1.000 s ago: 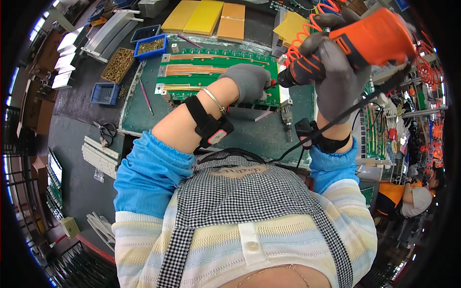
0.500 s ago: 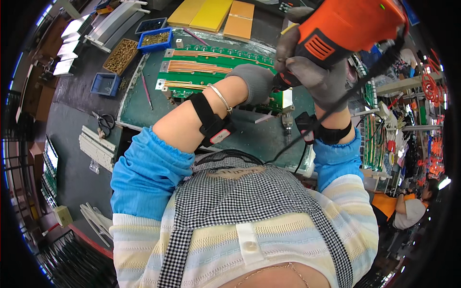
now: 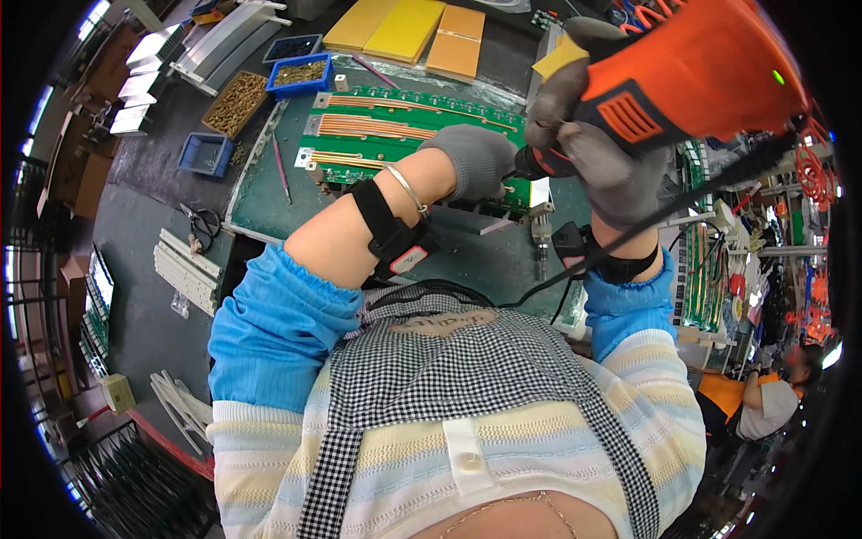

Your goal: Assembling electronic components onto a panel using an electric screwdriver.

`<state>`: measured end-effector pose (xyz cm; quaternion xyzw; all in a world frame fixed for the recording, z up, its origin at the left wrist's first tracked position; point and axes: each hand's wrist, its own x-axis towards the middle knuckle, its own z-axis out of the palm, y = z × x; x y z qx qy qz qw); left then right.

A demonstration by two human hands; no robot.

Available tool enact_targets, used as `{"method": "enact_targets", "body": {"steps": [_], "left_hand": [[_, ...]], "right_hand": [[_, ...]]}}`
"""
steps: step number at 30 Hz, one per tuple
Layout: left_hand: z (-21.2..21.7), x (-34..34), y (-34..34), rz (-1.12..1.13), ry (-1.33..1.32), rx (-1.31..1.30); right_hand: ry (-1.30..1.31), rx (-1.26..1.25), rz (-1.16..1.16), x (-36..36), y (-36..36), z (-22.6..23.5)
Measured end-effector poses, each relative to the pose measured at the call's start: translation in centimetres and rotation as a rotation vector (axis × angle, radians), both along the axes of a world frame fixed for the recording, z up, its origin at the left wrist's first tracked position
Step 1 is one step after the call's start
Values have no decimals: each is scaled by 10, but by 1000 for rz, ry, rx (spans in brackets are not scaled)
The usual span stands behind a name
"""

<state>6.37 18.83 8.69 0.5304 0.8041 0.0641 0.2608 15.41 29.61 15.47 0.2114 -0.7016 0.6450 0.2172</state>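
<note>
An orange and black corded power drill (image 3: 691,67) is in my gloved right hand (image 3: 611,153), its fingers wrapped round the front of the body. The black nose (image 3: 536,163) points left, toward my left hand. My left hand (image 3: 476,162), in a grey glove, rests over the right part of a green circuit board (image 3: 359,144) with copper bars (image 3: 373,126) along it. Its fingers look curled close to the tool's nose; what they hold, if anything, is hidden. The tool's tip is hidden behind the hand.
Left of the board are blue bins (image 3: 301,75) of small parts, an open box of brass-coloured pieces (image 3: 235,103), a pink pen (image 3: 282,169) and scissors (image 3: 202,225). Yellow boards (image 3: 404,29) lie behind. The black cord (image 3: 646,220) crosses my right forearm. Another person (image 3: 763,395) is at far right.
My right hand and the drill have shifted right and slightly down, its nose drawing a little away from the left hand. The left hand stays over the board.
</note>
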Motion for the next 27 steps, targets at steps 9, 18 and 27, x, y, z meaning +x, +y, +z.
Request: {"method": "enact_targets", "body": {"steps": [9, 18, 27], "left_hand": [[-15, 2, -20, 138, -228, 352], [-19, 16, -11, 98, 42, 286], [-16, 16, -27, 91, 8, 389]], "right_hand": [[243, -169, 27, 59, 41, 17], [354, -487, -478, 127, 52, -10], [217, -579, -555, 168, 46, -33]]}}
